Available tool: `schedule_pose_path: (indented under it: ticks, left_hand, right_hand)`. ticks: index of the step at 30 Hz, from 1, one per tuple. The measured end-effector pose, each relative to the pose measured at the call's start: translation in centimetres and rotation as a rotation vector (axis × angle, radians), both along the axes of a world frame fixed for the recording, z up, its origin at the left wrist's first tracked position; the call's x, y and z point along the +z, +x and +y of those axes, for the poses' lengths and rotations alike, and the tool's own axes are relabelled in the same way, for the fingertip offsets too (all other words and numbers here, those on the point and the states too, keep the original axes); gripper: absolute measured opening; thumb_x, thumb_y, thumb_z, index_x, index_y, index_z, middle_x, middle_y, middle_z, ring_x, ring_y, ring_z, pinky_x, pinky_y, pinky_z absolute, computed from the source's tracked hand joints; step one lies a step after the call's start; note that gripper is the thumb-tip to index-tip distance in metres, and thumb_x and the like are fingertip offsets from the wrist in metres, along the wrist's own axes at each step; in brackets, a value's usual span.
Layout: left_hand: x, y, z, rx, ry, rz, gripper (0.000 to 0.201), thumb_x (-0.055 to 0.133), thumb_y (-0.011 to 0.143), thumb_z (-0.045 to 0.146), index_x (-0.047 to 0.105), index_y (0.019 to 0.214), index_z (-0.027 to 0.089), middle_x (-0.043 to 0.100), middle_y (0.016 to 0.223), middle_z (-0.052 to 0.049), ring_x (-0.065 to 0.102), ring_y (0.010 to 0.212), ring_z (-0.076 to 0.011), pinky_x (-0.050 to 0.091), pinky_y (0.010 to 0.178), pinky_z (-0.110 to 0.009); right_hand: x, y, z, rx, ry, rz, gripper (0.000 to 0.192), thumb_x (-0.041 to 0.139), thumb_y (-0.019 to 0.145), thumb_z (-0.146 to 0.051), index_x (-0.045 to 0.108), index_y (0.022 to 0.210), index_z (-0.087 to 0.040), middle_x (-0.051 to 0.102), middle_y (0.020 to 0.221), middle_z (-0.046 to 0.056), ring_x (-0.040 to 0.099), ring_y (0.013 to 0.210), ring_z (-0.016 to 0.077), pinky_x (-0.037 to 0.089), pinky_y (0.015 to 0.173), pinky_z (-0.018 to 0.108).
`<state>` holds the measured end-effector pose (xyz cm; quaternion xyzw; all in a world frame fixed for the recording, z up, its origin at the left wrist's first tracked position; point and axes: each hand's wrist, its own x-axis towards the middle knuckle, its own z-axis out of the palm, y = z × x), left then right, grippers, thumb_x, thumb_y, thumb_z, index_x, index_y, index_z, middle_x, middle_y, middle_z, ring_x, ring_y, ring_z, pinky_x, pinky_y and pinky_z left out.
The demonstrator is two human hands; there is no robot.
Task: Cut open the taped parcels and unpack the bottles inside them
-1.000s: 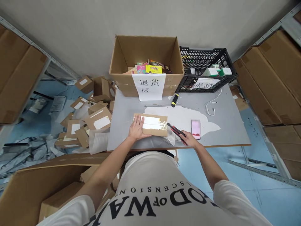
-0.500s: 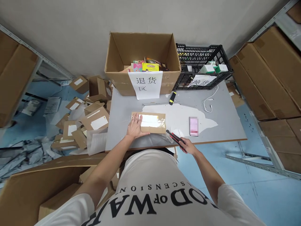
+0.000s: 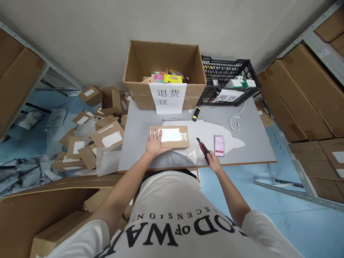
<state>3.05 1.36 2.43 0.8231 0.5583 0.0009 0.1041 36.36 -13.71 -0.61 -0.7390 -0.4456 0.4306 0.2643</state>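
Observation:
A small brown cardboard box (image 3: 172, 144) with a white label and shiny tape lies on the grey table. On its left end rests my left hand (image 3: 155, 143), fingers stretched flat over the top and thumb along the front edge. My right hand (image 3: 214, 162) is closed around a red and black utility knife (image 3: 203, 147). The knife points up and to the left, apart from the box's right end. Beside that hand lies a phone (image 3: 219, 146) with a pink screen. Clear plastic wrap (image 3: 191, 153) sits between the box and the knife.
At the back stand a large open carton (image 3: 139, 94) of colourful packs and a black crate (image 3: 228, 77) with small boxes. A yellow-black cutter (image 3: 196, 114) and a white cable (image 3: 236, 116) lie on the table (image 3: 255, 143). Opened boxes (image 3: 107, 136) pile up at left; stacked cartons (image 3: 295, 93) stand right.
My right hand has turned the knife more upright and moved it slightly away from the box's right end. My left hand stays on the box. The view has shifted slightly.

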Motion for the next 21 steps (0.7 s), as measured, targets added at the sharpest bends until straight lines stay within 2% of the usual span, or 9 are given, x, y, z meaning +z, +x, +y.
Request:
schedule_pose_path:
  ticks: [3, 5, 7, 10, 14, 21]
  left_hand:
    - [0.2, 0.0, 0.1, -0.006, -0.008, 0.017, 0.114, 0.043, 0.066, 0.082, 0.015, 0.149, 0.009, 0.011, 0.156, -0.019, 0.001, 0.144, -0.0356, 0.024, 0.109, -0.053]
    - [0.3, 0.0, 0.2, -0.011, -0.02, 0.036, 0.112, 0.042, 0.068, 0.081, 0.014, 0.149, 0.01, 0.01, 0.156, -0.019, 0.0, 0.144, -0.0359, 0.019, 0.109, -0.057]
    - [0.4, 0.0, 0.3, -0.014, -0.027, 0.054, 0.11, 0.041, 0.069, 0.081, 0.014, 0.149, 0.011, 0.01, 0.156, -0.019, -0.001, 0.144, -0.0364, 0.013, 0.109, -0.062]
    - [0.4, 0.0, 0.3, -0.021, -0.012, 0.064, 0.108, 0.04, 0.071, 0.079, 0.013, 0.149, 0.01, 0.009, 0.155, -0.02, 0.0, 0.143, -0.0368, 0.004, 0.108, -0.066]
    - [0.5, 0.2, -0.2, -0.036, 0.021, 0.053, 0.099, 0.038, 0.076, 0.075, 0.017, 0.149, 0.011, 0.011, 0.155, -0.019, 0.002, 0.143, -0.0371, -0.002, 0.107, -0.067]
    - [0.4, 0.6, -3.3, -0.106, 0.051, 0.041, 0.077, 0.034, 0.088, 0.059, 0.021, 0.148, 0.013, 0.014, 0.155, -0.017, 0.005, 0.144, -0.0342, 0.001, 0.109, -0.065]
  right_hand:
    - [-1.5, -1.0, 1.9, -0.046, 0.062, -0.178, 0.048, 0.024, 0.09, -0.039, 0.049, 0.124, -0.016, 0.063, 0.089, 0.008, 0.06, 0.071, 0.0204, 0.05, 0.071, 0.036]
    - [-2.7, -2.0, 3.2, -0.051, 0.084, -0.289, 0.052, 0.025, 0.089, -0.033, 0.043, 0.134, -0.013, 0.059, 0.107, 0.014, 0.059, 0.095, 0.0245, 0.045, 0.087, 0.039]
    - [-4.0, -3.1, 4.4, -0.074, 0.032, -0.38, 0.056, 0.028, 0.088, -0.031, 0.035, 0.141, -0.013, 0.053, 0.118, 0.017, 0.053, 0.108, 0.0271, 0.04, 0.095, 0.04]
    - [-5.8, -4.3, 5.7, -0.116, -0.08, -0.463, 0.061, 0.032, 0.087, -0.029, 0.026, 0.146, -0.015, 0.048, 0.12, 0.017, 0.049, 0.111, 0.0293, 0.037, 0.097, 0.042]
    - [-7.5, -4.9, 6.6, -0.098, -0.157, -0.53, 0.063, 0.033, 0.087, -0.028, 0.022, 0.148, -0.016, 0.043, 0.123, 0.019, 0.045, 0.114, 0.0319, 0.036, 0.096, 0.045]
    - [-8.9, -4.7, 6.8, -0.061, -0.124, -0.544, 0.064, 0.032, 0.087, -0.026, 0.019, 0.148, -0.011, 0.04, 0.12, 0.022, 0.044, 0.114, 0.0349, 0.036, 0.096, 0.051]
